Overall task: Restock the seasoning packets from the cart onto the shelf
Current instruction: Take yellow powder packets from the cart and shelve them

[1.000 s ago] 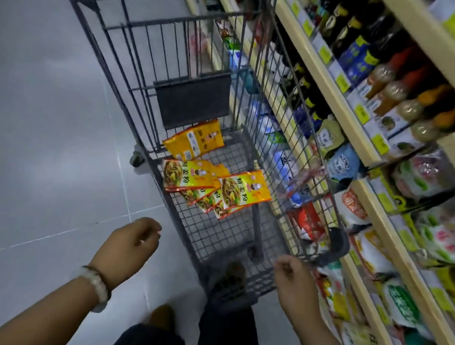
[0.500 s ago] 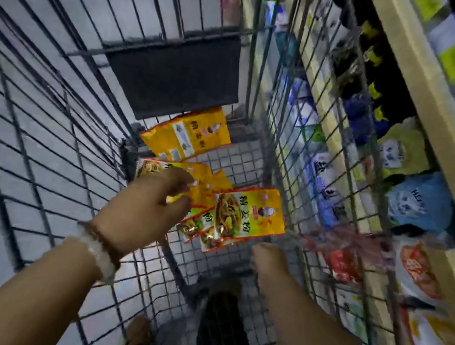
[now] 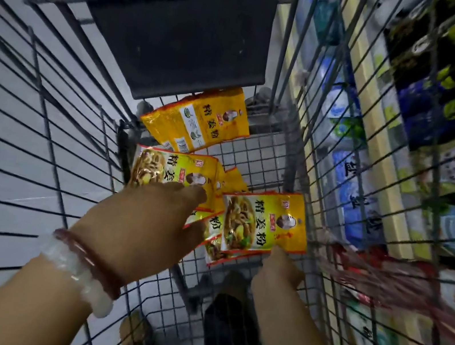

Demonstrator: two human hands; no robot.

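Observation:
Several yellow seasoning packets lie on the wire floor of the shopping cart [image 3: 267, 161]. One packet [image 3: 199, 119] lies at the far end, under the black flap. A small stack [image 3: 172, 169] sits on the left, and another packet [image 3: 265, 224] tops an overlapping pile on the right. My left hand [image 3: 145, 225] reaches into the cart with its fingers laid on the near edge of the left stack. My right hand [image 3: 279, 268] touches the near edge of the right packet; its fingers are hidden from me. The shelf [image 3: 385, 174] runs along the right, behind the cart's wire side.
The cart's wire walls [image 3: 49, 112] close in on both sides, and a black flap panel [image 3: 181, 44] hangs at the far end. Bagged goods and dark bottles fill the shelf on the right. Grey floor tiles show through the left wall.
My view has dropped closer into the cart. Both hands moved from the cart's near rim down to the packets; the left now rests on the left stack, the right meets the right packet.

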